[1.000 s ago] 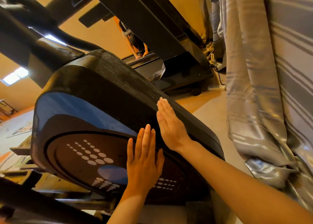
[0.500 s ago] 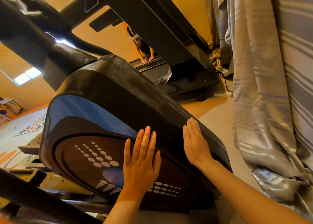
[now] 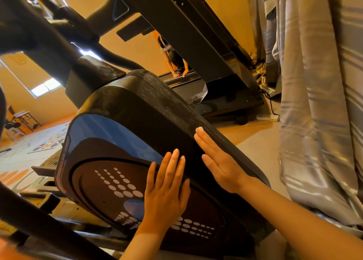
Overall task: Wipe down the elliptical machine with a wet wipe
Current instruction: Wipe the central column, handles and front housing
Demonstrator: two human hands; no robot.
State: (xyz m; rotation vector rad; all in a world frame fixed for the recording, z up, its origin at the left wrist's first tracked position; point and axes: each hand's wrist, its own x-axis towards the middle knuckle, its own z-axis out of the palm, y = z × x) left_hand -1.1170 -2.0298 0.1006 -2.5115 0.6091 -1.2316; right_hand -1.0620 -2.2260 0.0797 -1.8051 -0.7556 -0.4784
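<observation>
A: Biggest first. Striped grey curtain (image 3: 318, 102) fills the right side. Treadmill (image 3: 196, 49) sits far centre, with another person's arms and legs (image 3: 174, 61) showing behind it.

B: And the task thing?

A: Elliptical machine's flywheel housing (image 3: 121, 126) is the big black-and-blue shell in the near centre, tilted in view, with a dotted side disc (image 3: 117, 185) low on its left face. The top edge looks dusty.

B: Hands?

A: Left hand (image 3: 167, 197) is flat on the side panel, its fingers (image 3: 172, 161) straight and spread, gripping nothing. Right hand (image 3: 220, 165) is flat along the housing's upper right edge, fingers straight and together. A small white bit (image 3: 200, 129) shows at its fingertips; probably the wet wipe under the palm, can't tell for sure.

B: Tips for the step?

A: My call: keep the palm flat and the pressure even, run long overlapping strokes along that dusty edge, and brace with the left hand so the wipe doesn't bunch.

B: Versus the earlier frames?

A: Right hand has slid back up the edge from half a second ago, so it's stroking back and forth. Left hand has barely shifted. Camera has tilted, and more of the room on the left shows.
</observation>
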